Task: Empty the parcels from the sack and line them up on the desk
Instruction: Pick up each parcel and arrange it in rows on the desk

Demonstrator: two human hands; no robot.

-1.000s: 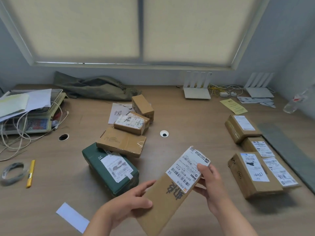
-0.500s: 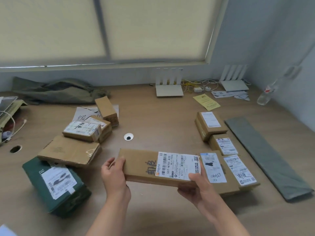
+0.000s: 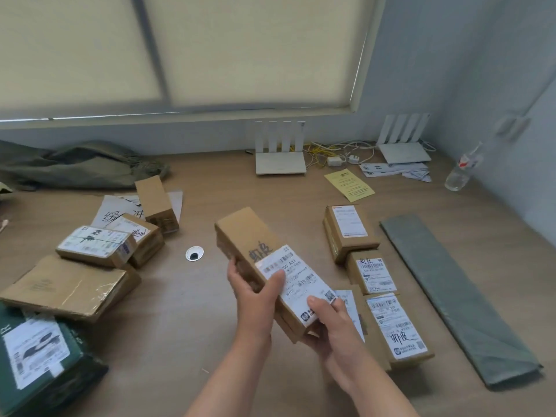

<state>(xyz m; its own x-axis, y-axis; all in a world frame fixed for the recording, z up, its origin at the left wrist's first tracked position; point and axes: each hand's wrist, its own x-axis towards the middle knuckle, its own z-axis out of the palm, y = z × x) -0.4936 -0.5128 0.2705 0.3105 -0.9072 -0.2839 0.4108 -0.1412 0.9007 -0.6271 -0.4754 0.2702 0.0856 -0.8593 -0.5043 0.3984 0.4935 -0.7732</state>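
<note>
Both hands hold a long brown cardboard parcel [image 3: 249, 236] with a white label above the desk's middle. My left hand [image 3: 255, 293] grips its left side, thumb on the label. My right hand [image 3: 334, 323] supports its near end from below. To the right, labelled brown parcels lie in a row: a far one [image 3: 350, 230], a middle one [image 3: 374, 273] and a near one [image 3: 400, 329]. At the left lie a loose pile of brown parcels [image 3: 99, 245], a flat box [image 3: 66, 287] and a green parcel [image 3: 39, 353]. The olive sack [image 3: 75, 164] lies slumped at the back left.
Along the right runs a folded grey-green bag [image 3: 460, 299]. Two white routers [image 3: 279, 155] with cables, a yellow paper [image 3: 349, 185] and a plastic bottle [image 3: 463, 170] sit at the back. A cable hole [image 3: 194, 254] pierces the wooden desk [image 3: 195, 326].
The parcel has been turned from lying crosswise to pointing away from me, label up. My view has swung further right, toward the row of parcels.
</note>
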